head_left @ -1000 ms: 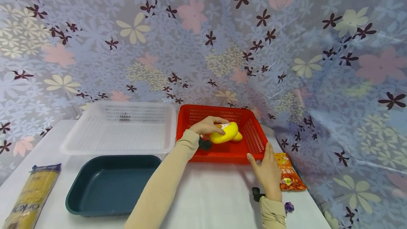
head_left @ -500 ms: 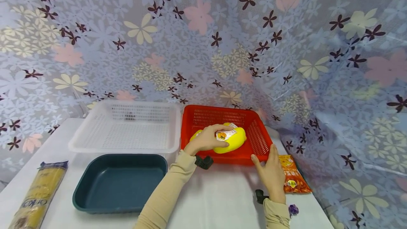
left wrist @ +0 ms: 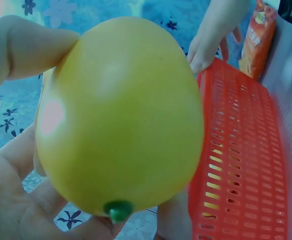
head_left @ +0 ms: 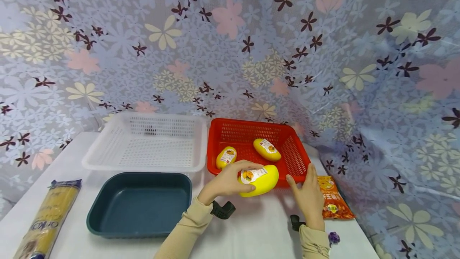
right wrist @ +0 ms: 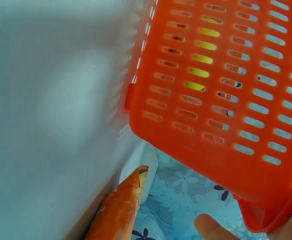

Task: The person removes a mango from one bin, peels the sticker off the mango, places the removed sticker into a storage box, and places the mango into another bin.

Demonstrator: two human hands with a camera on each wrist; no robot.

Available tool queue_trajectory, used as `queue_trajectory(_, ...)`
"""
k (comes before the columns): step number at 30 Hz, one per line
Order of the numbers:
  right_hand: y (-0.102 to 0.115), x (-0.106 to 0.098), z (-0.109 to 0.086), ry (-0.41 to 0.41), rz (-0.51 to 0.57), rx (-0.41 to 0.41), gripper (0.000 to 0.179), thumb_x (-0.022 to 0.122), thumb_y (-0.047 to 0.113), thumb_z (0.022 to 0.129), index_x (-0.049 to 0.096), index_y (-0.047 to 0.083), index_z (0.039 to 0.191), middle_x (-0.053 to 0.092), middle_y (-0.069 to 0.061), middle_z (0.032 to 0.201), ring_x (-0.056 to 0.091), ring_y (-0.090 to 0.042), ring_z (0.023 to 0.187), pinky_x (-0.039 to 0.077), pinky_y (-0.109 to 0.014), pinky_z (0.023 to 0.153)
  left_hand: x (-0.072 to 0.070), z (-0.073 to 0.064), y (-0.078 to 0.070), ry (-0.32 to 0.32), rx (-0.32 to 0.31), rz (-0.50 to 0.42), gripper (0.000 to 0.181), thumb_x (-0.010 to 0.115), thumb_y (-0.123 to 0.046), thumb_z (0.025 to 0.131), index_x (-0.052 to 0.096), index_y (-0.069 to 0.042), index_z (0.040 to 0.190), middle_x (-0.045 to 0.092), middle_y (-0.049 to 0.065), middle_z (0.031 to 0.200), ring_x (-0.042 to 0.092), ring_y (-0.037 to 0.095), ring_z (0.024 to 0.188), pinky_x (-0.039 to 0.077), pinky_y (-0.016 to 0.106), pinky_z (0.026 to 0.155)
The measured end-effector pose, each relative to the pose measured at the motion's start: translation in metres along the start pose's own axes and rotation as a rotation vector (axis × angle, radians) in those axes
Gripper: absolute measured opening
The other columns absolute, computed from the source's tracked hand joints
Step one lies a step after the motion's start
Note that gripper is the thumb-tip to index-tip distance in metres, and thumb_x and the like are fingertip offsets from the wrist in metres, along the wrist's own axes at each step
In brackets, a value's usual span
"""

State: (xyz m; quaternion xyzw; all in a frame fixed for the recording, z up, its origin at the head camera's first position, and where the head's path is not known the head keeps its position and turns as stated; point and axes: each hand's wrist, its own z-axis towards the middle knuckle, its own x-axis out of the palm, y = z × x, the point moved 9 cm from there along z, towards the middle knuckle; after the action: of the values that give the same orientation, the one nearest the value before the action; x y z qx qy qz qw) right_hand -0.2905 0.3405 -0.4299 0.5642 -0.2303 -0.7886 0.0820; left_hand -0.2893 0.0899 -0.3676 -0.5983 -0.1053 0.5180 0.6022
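Note:
My left hand grips a yellow mango with a white fruit sticker, above the front edge of the red basket. In the left wrist view the mango fills the middle, its green stem end towards the camera. Two more stickered mangoes lie inside the basket: one mango at the left, another mango towards the back right. My right hand rests at the basket's front right corner, fingers straight along the rim and thumb spread apart.
A white perforated basket stands left of the red one, with a dark teal tray in front of it. A pasta pack lies far left. An orange snack bag and a small purple thing lie at the right. Floral curtain hangs behind.
My left hand has brought the mango from inside the red basket forward over its front edge, uncovering the two other mangoes. The right hand stays at the corner.

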Motion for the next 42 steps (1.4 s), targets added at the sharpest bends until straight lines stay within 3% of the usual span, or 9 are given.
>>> queue_trajectory(9,0.001,0.000,-0.001,0.005,-0.005,0.004,0.096,0.048,0.060,0.093,0.005,0.001,0.155,0.015,-0.025,0.160,0.034,-0.052,0.135,0.041,-0.068,0.094,0.012,-0.025,0.004,0.035,-0.014,-0.001,0.054,0.074,-0.017,0.078,0.062,-0.021,0.130,0.062,-0.002,0.127,0.052,0.010,0.107,0.046,0.023,0.091)
queue_trajectory(18,0.003,0.003,-0.003,0.002,-0.007,0.005,0.096,0.047,0.060,0.094,0.003,0.002,0.155,0.014,-0.024,0.160,0.036,-0.053,0.133,0.043,-0.067,0.089,0.025,-0.051,0.027,0.089,-0.049,0.038,0.053,0.075,-0.018,0.076,0.064,-0.023,0.128,0.063,-0.003,0.126,0.052,0.005,0.103,0.045,0.022,0.089)
queue_trajectory(23,0.007,-0.002,-0.004,-0.030,-0.003,-0.022,0.095,0.050,0.059,0.093,0.008,0.001,0.155,0.019,-0.026,0.159,0.027,-0.055,0.137,0.030,-0.068,0.105,0.030,-0.067,0.042,0.088,-0.070,0.031,0.052,0.076,-0.015,0.075,0.065,-0.019,0.126,0.065,-0.002,0.125,0.053,0.004,0.104,0.045,0.022,0.092)
queue_trajectory(26,0.016,-0.009,-0.007,-0.071,-0.001,-0.070,0.093,0.054,0.057,0.092,0.015,0.000,0.154,0.024,-0.026,0.157,0.019,-0.054,0.141,0.018,-0.067,0.111,0.031,-0.074,0.047,0.089,-0.074,0.020,0.052,0.076,-0.014,0.074,0.065,-0.018,0.125,0.066,-0.001,0.124,0.052,0.003,0.103,0.045,0.021,0.091)
queue_trajectory(31,0.042,-0.019,-0.016,-0.103,0.023,-0.155,0.091,0.060,0.053,0.090,0.020,0.001,0.153,0.028,-0.026,0.155,0.015,-0.051,0.143,0.015,-0.068,0.112,0.033,-0.080,0.051,0.086,-0.068,0.034,0.051,0.075,-0.012,0.074,0.066,-0.016,0.124,0.066,0.001,0.123,0.052,0.003,0.101,0.044,0.020,0.090)
queue_trajectory(36,0.075,-0.029,-0.033,-0.120,0.083,-0.283,0.089,0.068,0.046,0.086,0.026,0.004,0.153,0.034,-0.024,0.153,0.022,-0.047,0.142,0.022,-0.069,0.109,0.033,-0.084,0.055,0.079,-0.067,0.058,0.051,0.075,-0.011,0.073,0.066,-0.015,0.124,0.066,0.001,0.122,0.053,0.003,0.100,0.044,0.020,0.090)
queue_trajectory(42,0.111,-0.034,-0.064,-0.118,0.177,-0.456,0.087,0.077,0.030,0.080,0.031,0.013,0.152,0.045,-0.021,0.146,0.040,-0.042,0.133,0.037,-0.068,0.099,0.032,-0.084,0.057,0.058,-0.057,0.083,0.051,0.075,-0.011,0.073,0.066,-0.014,0.123,0.067,0.001,0.121,0.055,0.004,0.101,0.045,0.022,0.091)
